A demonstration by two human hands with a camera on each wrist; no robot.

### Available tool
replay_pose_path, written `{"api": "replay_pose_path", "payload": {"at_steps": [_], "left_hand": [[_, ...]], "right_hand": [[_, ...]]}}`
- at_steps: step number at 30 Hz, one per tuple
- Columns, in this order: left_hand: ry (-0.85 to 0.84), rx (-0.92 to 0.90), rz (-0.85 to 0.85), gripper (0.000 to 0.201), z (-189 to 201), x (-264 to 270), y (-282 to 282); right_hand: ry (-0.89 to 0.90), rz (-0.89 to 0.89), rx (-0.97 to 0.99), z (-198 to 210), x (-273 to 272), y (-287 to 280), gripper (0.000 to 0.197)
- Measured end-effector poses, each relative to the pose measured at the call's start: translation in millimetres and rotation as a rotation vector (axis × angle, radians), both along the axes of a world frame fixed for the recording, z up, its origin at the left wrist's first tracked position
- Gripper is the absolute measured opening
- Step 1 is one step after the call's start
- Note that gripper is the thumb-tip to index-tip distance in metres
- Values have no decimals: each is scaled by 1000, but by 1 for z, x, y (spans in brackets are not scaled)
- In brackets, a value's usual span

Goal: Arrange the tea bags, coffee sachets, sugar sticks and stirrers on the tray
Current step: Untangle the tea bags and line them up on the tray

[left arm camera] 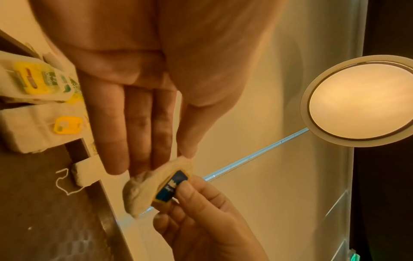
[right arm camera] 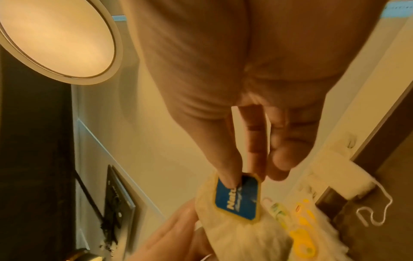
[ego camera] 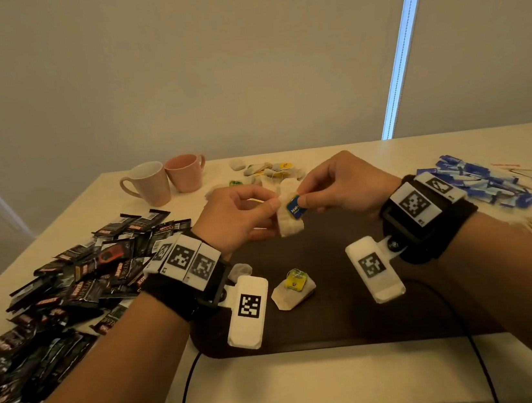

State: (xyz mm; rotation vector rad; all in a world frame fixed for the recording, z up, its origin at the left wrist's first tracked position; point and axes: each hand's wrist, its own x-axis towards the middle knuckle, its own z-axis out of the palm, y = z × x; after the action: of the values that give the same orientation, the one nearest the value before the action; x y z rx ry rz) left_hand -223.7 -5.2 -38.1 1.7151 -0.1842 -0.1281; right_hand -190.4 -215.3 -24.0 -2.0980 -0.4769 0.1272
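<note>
Above the dark tray (ego camera: 341,320) on the worktop (ego camera: 298,383), the left hand (ego camera: 236,218) grips a tea bag (ego camera: 289,223) while the right hand (ego camera: 343,184) pinches its blue tag (ego camera: 294,208).

Both forearms are bare, with no sleeves in view. At centre left of the head view the left wrist wears a wide black band (ego camera: 181,290) carrying white plates printed with black square codes, and a white oblong tag (ego camera: 248,312) with another code juts from it. The right wrist at centre right wears a matching black band (ego camera: 428,213) with coded plates and its own white tag (ego camera: 375,268); thin black cables (ego camera: 182,401) run down toward the bottom edge.
</note>
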Motion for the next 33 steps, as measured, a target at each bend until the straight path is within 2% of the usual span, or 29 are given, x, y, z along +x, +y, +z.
{"api": "replay_pose_path", "payload": {"at_steps": [2, 5, 11, 16, 22, 24, 26, 28, 30, 32, 33], "left_hand": [[5, -5, 34, 7, -3, 4, 4], [17, -7, 79, 8, -4, 10, 11], [43, 35, 54, 11, -6, 18, 25], [63, 59, 67, 8, -12, 21, 32], [65, 90, 55, 9, -13, 19, 33], [66, 92, 52, 9, -13, 17, 32], [66, 100, 46, 8, -13, 14, 31], [61, 101, 45, 7, -13, 11, 30], [58, 102, 52, 6, -12, 8, 29], [57, 107, 60, 6, -12, 4, 28], [57, 108, 62, 5, -11, 2, 27]], "right_hand": [[10, -66, -53, -1, 19, 1, 2], [136, -179, -63, -9, 49, 5, 8], [302, -239, -187, -24, 92, 24, 5], [226, -385, -346, -34, 118, 28, 11], [283, -418, -256, -41, 120, 23, 26], [189, -414, -301, -36, 109, 20, 24], [-26, -308, -438, -28, 88, 20, 18], [-120, -57, -533, -19, 61, 25, 11], [3, 247, -617, -18, 35, 32, 5], [128, 446, -756, -22, 17, 41, 16], [160, 491, -815, -25, 12, 45, 24]]}}
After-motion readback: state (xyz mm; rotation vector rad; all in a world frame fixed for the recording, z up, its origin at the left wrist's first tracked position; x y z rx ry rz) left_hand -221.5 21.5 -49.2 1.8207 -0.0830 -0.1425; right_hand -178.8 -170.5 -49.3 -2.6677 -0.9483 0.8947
